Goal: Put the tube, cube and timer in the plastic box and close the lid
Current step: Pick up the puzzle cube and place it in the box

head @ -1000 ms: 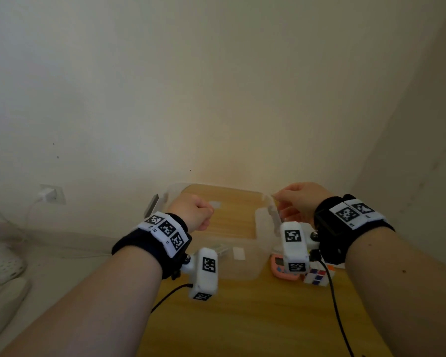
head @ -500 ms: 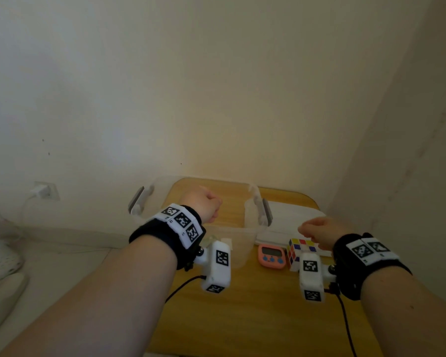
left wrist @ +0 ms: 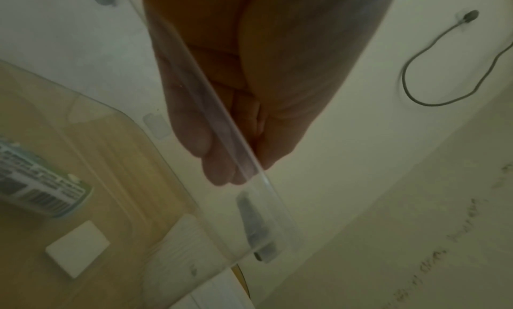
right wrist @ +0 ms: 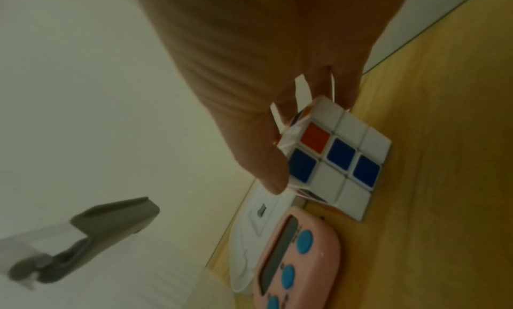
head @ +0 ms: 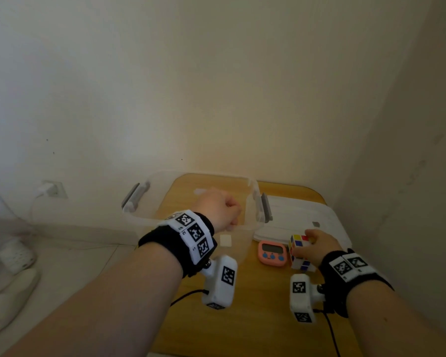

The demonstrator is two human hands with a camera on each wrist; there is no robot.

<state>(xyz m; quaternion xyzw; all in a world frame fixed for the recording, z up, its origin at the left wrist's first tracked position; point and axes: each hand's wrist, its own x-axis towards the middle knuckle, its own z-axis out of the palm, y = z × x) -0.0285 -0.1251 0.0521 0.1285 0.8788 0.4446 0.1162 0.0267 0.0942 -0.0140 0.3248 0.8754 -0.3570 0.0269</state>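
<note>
Wooden tabletop (head: pixel 255 318), dim corner. Right hand (head: pixel 319 247) pinches rigid, light multicoloured puzzle cube (head: pixel 298 249) by opposite faces; slick stickers, probably. Left hand (head: pixel 218 208) clasps clear plastic box (head: pixel 191 176) rim.

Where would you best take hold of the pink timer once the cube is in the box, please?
Probably by its two long edges, from above: the timer lies flat, face up on the table, so only its thin sides offer purchase. Come from its near side; the cube and box flank it.

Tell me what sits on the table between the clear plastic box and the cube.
The pink timer lies flat between the plastic box and the cube, which the right hand grips. The head view shows it best.
</note>
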